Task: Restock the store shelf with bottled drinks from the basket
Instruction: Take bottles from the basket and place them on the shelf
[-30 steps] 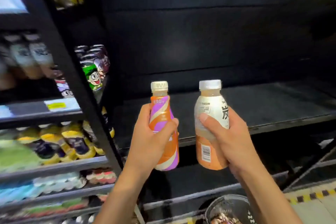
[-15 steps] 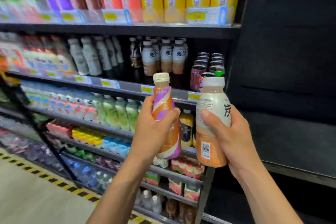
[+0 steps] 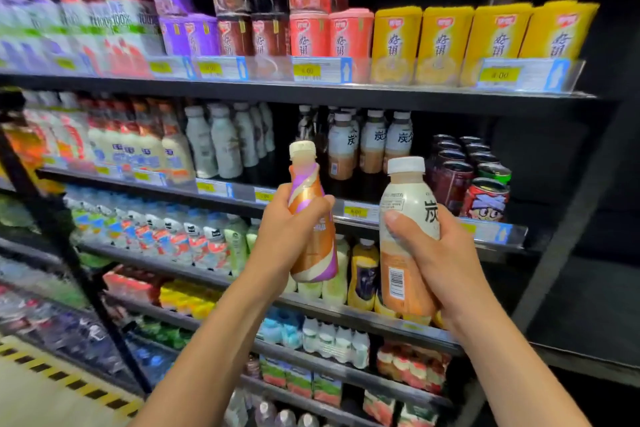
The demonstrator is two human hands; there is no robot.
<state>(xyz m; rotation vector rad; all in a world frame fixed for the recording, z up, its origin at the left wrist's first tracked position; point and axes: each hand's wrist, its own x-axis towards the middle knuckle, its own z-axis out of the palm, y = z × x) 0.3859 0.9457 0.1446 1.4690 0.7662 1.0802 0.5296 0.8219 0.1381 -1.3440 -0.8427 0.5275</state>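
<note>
My left hand (image 3: 289, 229) grips an orange, purple and cream swirl bottle (image 3: 313, 246) with a cream cap, held upright. My right hand (image 3: 440, 253) grips a white-and-tan milk tea bottle (image 3: 403, 211) with a white cap and a black character on its label. Both bottles are raised in front of the stocked shelf unit. On the second shelf (image 3: 242, 192), just behind them, stands a row of matching white-and-tan bottles (image 3: 372, 142). The basket is out of view.
Dark cans (image 3: 467, 170) stand right of the matching bottles. Yellow and red cartons (image 3: 446, 42) fill the top shelf. White bottles (image 3: 221, 142) stand left on the second shelf. Lower shelves hold many drinks. A dark, bare shelf unit (image 3: 588, 288) is at the right. Striped floor tape (image 3: 69, 381) lies lower left.
My view has swung left from the dark bare unit to the stocked shelves and drawn closer. Both hands still hold their bottles, now raised in front of the second shelf.
</note>
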